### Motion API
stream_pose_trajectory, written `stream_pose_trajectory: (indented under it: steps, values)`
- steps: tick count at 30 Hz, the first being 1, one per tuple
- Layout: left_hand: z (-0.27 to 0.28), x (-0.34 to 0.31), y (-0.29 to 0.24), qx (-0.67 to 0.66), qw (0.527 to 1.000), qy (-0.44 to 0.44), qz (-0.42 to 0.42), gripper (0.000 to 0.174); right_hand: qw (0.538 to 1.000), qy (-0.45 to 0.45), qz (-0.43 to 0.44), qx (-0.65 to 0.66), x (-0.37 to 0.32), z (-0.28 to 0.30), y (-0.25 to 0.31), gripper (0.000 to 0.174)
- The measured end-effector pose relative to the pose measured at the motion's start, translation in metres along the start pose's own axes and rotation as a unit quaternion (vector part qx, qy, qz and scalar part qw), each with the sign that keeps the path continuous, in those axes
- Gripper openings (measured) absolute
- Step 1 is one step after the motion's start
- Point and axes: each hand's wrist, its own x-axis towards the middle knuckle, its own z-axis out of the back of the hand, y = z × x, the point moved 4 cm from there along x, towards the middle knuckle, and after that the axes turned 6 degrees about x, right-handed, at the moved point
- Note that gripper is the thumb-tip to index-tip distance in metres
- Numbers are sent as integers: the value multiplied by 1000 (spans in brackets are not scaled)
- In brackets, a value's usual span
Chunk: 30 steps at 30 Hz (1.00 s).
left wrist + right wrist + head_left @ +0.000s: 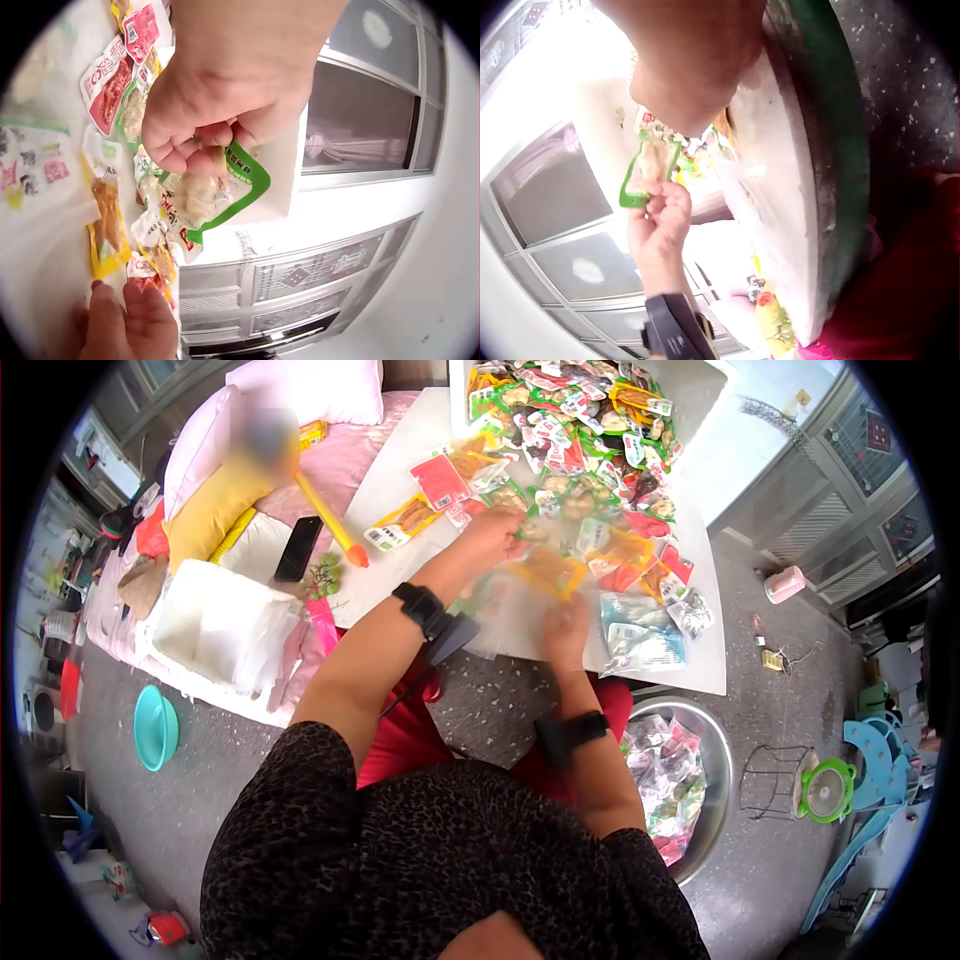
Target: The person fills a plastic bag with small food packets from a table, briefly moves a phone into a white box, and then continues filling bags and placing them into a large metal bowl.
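Okay, my left hand point(217, 112) has the green-edged packet point(199, 202) pinched at one edge, thumb against fingers, rest of it sticking out free; it's held up over the table point(700, 672), near the white box point(712, 395). Main risk, I'd say: edge-only hold on slick plastic. The lumpy contents probably weigh on the free end, so it could swivel or slip out if I swing fast, and dropping among lookalike packets would make it hard to pick out again.

My right hand point(127, 322) is low, fingertips right by the end of a yellow-edged packet point(109, 225); blurred in the head view, so can't tell whether it's grasping anything. If I reach across there, the hands could bump, or I could drag neighbours along, since packets overlap. The heap point(590, 435) in the box looks loose too, could slide if knocked. Anything shoved off the near edge might miss the metal basin point(718, 790) and hit the floor point(760, 700).
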Motion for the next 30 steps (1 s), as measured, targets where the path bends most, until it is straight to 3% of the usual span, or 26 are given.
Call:
stream_pose_trajectory:
  steps: [3,6,9,12,15,17,19,21,22,25,28,30]
  values:
    - [24,-21,21,-52,995,12,89,25,998,-38,33,-26,4,15,22,57]
    - [28,-58,39,-94,981,86,147,23,975,64,192,-94,7,22,62,48]
    - [20,-87,47,-154,970,92,165,26,969,196,151,-8,-2,23,80,30]
    - [12,-105,53,-230,954,131,142,30,969,239,54,16,-14,26,91,13]
    - [18,-119,58,-143,982,-21,124,35,969,159,-134,135,-25,36,57,9]
    - [33,-114,71,152,984,-83,37,38,934,123,-208,264,-29,41,40,10]
    - [28,-121,67,418,899,-113,-66,40,874,63,-268,400,-35,42,36,15]
    - [4,-135,62,634,744,-108,-180,41,867,66,-289,401,-37,46,37,16]
    - [-7,-142,55,621,757,-108,-170,40,862,65,-298,404,-38,47,35,16]
    - [-8,-130,73,646,719,-140,-215,37,850,88,-297,426,-39,48,25,15]
    - [-3,-114,85,672,729,-105,-80,36,844,85,-314,426,-41,48,27,16]
    - [0,-111,86,659,740,-115,-71,35,840,70,-344,414,-42,47,25,17]
